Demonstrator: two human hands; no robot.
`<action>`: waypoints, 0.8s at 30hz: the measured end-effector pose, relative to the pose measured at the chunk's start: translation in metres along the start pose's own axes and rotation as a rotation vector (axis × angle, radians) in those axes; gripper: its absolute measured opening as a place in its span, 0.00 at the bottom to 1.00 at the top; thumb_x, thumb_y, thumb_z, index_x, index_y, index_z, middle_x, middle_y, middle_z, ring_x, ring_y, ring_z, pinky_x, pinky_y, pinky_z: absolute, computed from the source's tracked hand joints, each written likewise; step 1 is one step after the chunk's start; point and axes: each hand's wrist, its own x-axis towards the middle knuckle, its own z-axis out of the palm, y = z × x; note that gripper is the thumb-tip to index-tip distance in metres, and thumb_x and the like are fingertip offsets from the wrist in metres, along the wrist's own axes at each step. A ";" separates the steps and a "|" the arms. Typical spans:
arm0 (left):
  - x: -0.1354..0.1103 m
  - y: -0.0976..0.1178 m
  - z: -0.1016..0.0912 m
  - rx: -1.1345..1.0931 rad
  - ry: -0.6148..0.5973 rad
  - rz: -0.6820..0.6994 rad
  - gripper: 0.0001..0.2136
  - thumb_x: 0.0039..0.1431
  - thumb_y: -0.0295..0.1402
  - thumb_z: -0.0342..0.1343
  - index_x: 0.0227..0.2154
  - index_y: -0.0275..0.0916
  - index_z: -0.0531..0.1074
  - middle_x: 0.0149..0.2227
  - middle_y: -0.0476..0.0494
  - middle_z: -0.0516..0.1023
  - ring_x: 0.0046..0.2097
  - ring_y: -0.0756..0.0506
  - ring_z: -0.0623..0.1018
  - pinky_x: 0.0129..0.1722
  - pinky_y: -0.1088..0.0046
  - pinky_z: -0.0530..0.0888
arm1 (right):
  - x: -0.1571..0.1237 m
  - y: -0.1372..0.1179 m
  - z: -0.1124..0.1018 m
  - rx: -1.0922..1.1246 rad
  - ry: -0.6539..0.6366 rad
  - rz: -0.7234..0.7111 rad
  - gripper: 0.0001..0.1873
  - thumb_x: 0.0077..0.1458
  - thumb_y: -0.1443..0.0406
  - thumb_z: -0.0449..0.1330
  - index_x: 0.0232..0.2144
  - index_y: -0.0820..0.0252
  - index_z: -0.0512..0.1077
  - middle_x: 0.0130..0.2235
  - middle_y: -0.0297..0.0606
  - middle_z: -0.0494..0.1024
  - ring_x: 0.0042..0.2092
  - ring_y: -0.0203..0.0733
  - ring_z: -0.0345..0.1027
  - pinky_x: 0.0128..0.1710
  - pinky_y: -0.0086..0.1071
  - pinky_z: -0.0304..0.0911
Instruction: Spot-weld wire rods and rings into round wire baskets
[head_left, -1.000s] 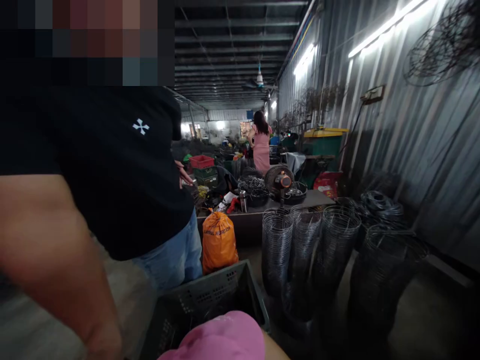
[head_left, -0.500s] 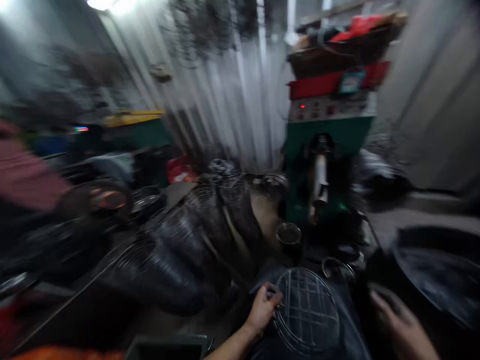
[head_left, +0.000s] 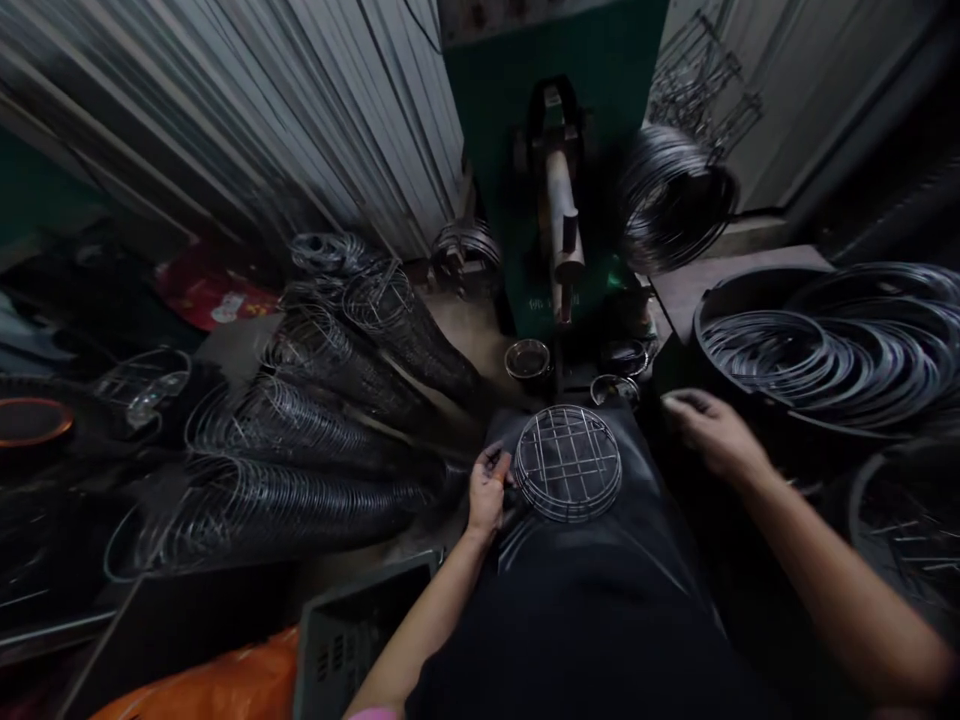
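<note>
With twelve straight ahead, a green machine (head_left: 491, 160) stands at twelve, stacks of wire racks (head_left: 322, 485) at nine to ten, and a black tub (head_left: 814, 425) of wire rings (head_left: 787, 345) at two. A round wire rack (head_left: 570, 465) lies on dark cloth (head_left: 649, 485) over the person's lap. The left hand (head_left: 487, 490) curls at its nine-o'clock rim; whether that grip holds wire, I cannot tell. The right hand (head_left: 712, 435), at three, is curled, blurred, its grip equally unclear. The rack could slide if the lap tilts unsteadied.
</note>
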 end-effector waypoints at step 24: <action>0.018 -0.015 -0.001 0.317 -0.247 -0.066 0.30 0.54 0.49 0.51 0.56 0.36 0.61 0.26 0.47 0.72 0.21 0.52 0.64 0.20 0.78 0.63 | -0.024 0.083 0.094 0.048 0.128 -0.100 0.21 0.48 0.53 0.56 0.38 0.62 0.73 0.39 0.44 0.78 0.43 0.47 0.69 0.45 0.41 0.62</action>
